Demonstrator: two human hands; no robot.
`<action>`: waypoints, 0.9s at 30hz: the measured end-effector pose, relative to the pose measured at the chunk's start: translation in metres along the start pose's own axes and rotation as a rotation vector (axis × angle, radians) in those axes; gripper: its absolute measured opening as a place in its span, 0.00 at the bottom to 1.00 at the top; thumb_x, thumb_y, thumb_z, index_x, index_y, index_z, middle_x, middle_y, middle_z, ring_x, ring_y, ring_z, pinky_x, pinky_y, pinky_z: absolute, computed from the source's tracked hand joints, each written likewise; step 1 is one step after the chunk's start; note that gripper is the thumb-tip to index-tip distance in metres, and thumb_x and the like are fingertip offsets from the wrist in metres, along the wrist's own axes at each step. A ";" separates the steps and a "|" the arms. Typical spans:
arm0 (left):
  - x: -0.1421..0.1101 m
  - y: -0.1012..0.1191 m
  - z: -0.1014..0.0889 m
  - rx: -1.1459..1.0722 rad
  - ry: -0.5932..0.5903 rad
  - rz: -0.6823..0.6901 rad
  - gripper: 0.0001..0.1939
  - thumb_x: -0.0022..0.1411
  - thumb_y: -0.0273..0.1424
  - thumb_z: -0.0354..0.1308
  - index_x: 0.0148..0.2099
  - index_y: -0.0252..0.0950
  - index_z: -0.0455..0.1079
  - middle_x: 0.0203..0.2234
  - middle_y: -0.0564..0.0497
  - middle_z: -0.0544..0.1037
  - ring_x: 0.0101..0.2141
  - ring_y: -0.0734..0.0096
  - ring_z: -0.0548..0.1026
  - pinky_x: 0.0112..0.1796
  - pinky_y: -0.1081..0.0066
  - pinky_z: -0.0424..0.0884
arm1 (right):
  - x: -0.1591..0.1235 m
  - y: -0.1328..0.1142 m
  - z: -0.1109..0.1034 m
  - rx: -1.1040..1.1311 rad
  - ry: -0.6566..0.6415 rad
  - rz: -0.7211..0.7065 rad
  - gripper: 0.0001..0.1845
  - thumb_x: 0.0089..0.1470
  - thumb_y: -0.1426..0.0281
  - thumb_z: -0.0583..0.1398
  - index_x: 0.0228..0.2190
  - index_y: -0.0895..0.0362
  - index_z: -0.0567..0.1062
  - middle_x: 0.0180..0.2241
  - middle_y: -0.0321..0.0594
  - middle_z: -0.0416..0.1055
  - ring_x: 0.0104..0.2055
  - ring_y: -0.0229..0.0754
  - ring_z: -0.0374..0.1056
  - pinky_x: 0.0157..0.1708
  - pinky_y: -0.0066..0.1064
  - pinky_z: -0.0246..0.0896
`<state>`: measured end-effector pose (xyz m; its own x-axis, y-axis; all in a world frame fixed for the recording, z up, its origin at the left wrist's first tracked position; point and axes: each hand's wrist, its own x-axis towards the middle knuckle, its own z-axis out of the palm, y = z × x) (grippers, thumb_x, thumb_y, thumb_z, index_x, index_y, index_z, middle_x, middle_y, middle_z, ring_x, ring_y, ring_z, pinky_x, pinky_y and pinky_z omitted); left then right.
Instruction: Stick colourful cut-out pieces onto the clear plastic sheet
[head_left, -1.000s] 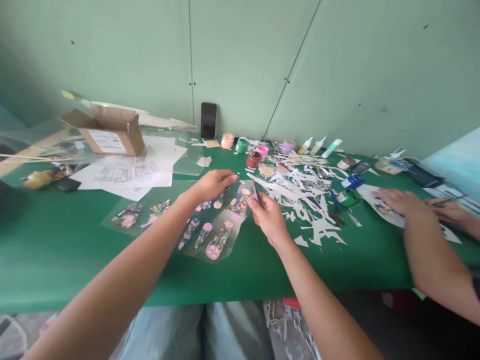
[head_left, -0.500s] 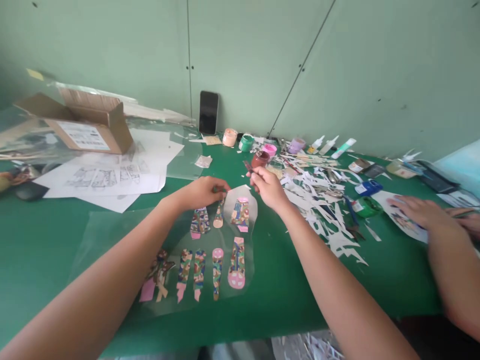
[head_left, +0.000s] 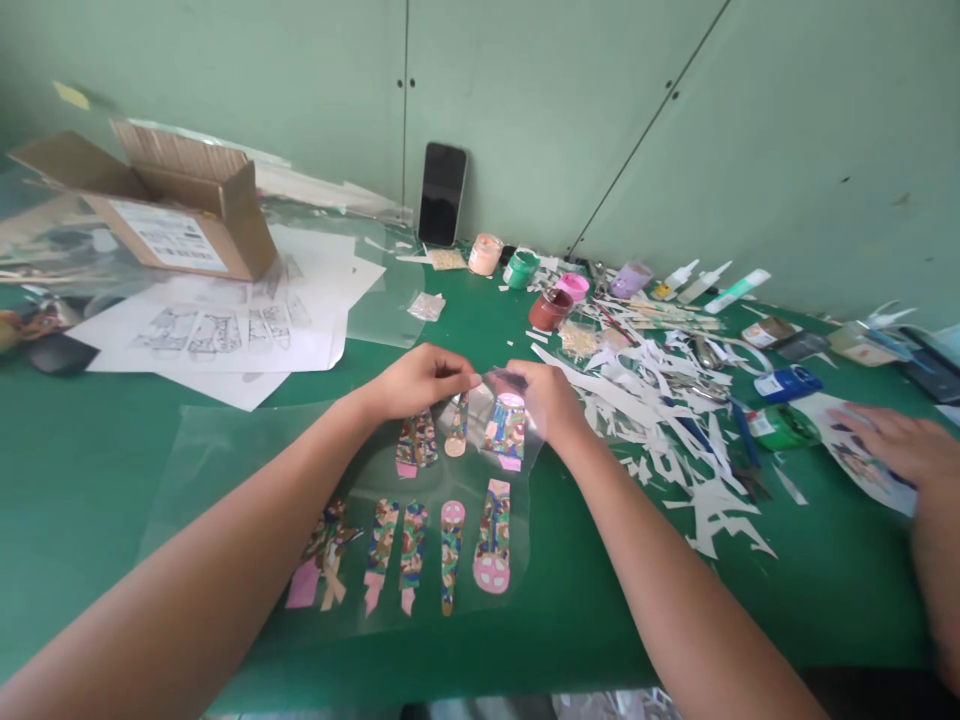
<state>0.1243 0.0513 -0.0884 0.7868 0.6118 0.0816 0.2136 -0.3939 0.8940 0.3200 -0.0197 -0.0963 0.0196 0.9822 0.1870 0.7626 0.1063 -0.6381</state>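
Note:
A clear plastic sheet (head_left: 225,460) lies on the green table (head_left: 90,470) with several colourful painted cut-out pieces (head_left: 450,530) on it. My left hand (head_left: 420,380) pinches the sheet's far edge, fingers closed. My right hand (head_left: 547,400) is closed too, gripping the same edge beside a cut-out with a pink end (head_left: 506,430). The two hands nearly touch over the sheet's top. Whether the right hand still holds a thin tool is hidden.
White paper scraps (head_left: 675,420) litter the table to the right, among paint pots (head_left: 551,308), tubes and a blue-capped bottle (head_left: 784,383). A cardboard box (head_left: 172,210) and printed sheets (head_left: 225,330) lie at the left. A phone (head_left: 441,195) leans on the wall. Another person's hand (head_left: 892,445) rests at the right.
My right hand came back from the paint pots to the sheet's far edge and now meets my left hand there. The view shifted slightly left and down.

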 end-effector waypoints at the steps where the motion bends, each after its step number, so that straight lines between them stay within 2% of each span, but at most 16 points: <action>1: 0.000 0.000 0.000 0.000 0.002 0.013 0.17 0.61 0.42 0.54 0.30 0.32 0.73 0.20 0.56 0.67 0.23 0.79 0.60 0.27 0.74 0.58 | 0.001 -0.002 0.000 -0.048 0.005 0.022 0.21 0.51 0.55 0.55 0.16 0.54 0.59 0.16 0.30 0.53 0.22 0.34 0.50 0.24 0.28 0.40; 7: 0.001 -0.001 0.003 -0.019 -0.021 0.052 0.18 0.62 0.42 0.53 0.27 0.34 0.68 0.20 0.57 0.64 0.23 0.79 0.58 0.28 0.74 0.57 | 0.009 -0.014 0.000 -0.321 -0.087 0.164 0.17 0.51 0.59 0.56 0.18 0.56 0.70 0.18 0.35 0.63 0.23 0.36 0.54 0.24 0.29 0.40; 10: 0.001 -0.001 0.003 -0.021 -0.035 0.039 0.17 0.62 0.41 0.52 0.28 0.34 0.68 0.20 0.57 0.63 0.23 0.78 0.58 0.27 0.73 0.56 | 0.012 -0.016 0.002 -0.408 -0.142 0.143 0.14 0.53 0.63 0.56 0.20 0.56 0.72 0.20 0.37 0.66 0.23 0.36 0.56 0.24 0.29 0.40; 13: 0.001 0.000 0.002 -0.021 -0.049 0.007 0.17 0.63 0.41 0.51 0.29 0.33 0.69 0.20 0.57 0.62 0.23 0.78 0.58 0.27 0.73 0.55 | 0.011 -0.012 0.005 -0.413 -0.159 0.080 0.13 0.53 0.65 0.56 0.21 0.57 0.73 0.21 0.38 0.68 0.24 0.37 0.58 0.24 0.29 0.40; 17: 0.000 0.001 0.000 -0.058 -0.058 -0.023 0.16 0.62 0.41 0.51 0.31 0.34 0.70 0.22 0.56 0.65 0.24 0.77 0.60 0.29 0.73 0.57 | 0.009 -0.005 0.007 -0.369 -0.128 0.007 0.16 0.55 0.63 0.54 0.21 0.58 0.74 0.21 0.37 0.67 0.24 0.37 0.58 0.25 0.29 0.40; 22: 0.000 0.002 -0.003 -0.108 -0.077 -0.039 0.14 0.61 0.39 0.53 0.31 0.34 0.71 0.25 0.54 0.71 0.27 0.76 0.65 0.32 0.72 0.60 | 0.006 -0.003 0.005 -0.359 -0.124 -0.033 0.17 0.54 0.62 0.53 0.20 0.57 0.72 0.19 0.35 0.64 0.23 0.35 0.54 0.25 0.28 0.40; 27: 0.002 0.001 -0.002 -0.092 -0.080 -0.017 0.14 0.60 0.39 0.53 0.31 0.34 0.72 0.25 0.54 0.72 0.28 0.76 0.65 0.34 0.72 0.60 | 0.006 -0.006 0.006 -0.353 -0.130 -0.040 0.18 0.54 0.62 0.53 0.17 0.57 0.69 0.18 0.36 0.63 0.23 0.35 0.53 0.25 0.29 0.39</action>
<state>0.1249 0.0528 -0.0865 0.8282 0.5594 0.0337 0.1759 -0.3167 0.9321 0.3115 -0.0138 -0.0956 -0.0795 0.9922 0.0959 0.9374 0.1072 -0.3313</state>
